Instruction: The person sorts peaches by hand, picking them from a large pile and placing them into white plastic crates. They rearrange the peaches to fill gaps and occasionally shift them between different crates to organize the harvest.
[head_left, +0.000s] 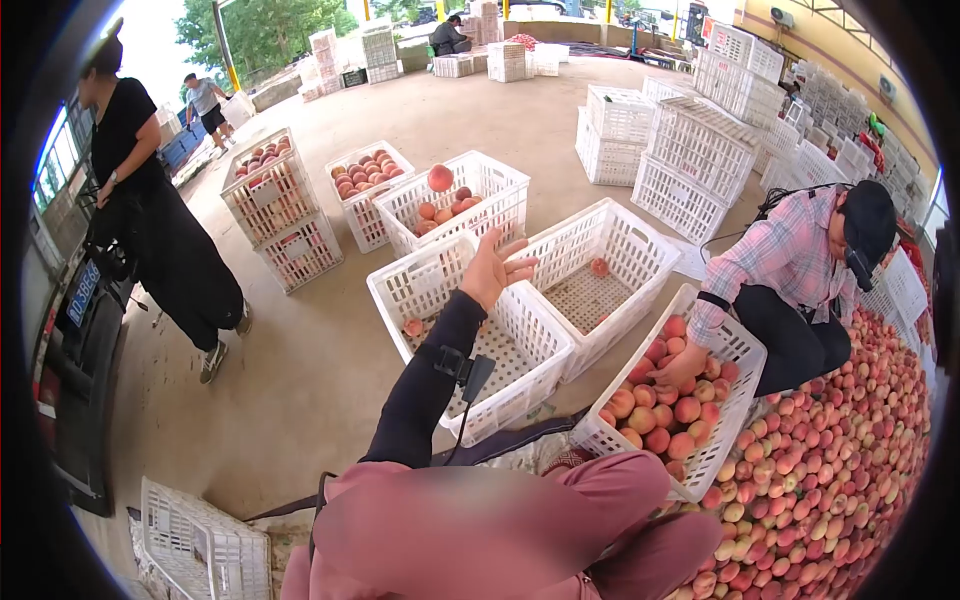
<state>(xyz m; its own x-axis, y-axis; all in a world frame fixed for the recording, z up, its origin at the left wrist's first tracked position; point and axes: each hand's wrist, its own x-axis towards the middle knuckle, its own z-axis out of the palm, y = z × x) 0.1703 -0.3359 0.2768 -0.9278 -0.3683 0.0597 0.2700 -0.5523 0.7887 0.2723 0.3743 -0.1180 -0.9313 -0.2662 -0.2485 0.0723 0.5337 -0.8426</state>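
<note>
Round pink-red peach (440, 178) shows over the far white plastic lattice crate (497, 205). Left hand (495, 268) spread wide open, holding nothing, above the nearer white lattice crate (530, 385).

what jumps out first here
The heap of peaches filling the lower right, with a person in a plaid shirt crouched beside it. In the middle, the left hand is spread open above nearly empty white crates.

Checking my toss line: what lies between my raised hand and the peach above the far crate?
Head view: between left hand and peach stands the crate wall, with peaches inside.
</note>
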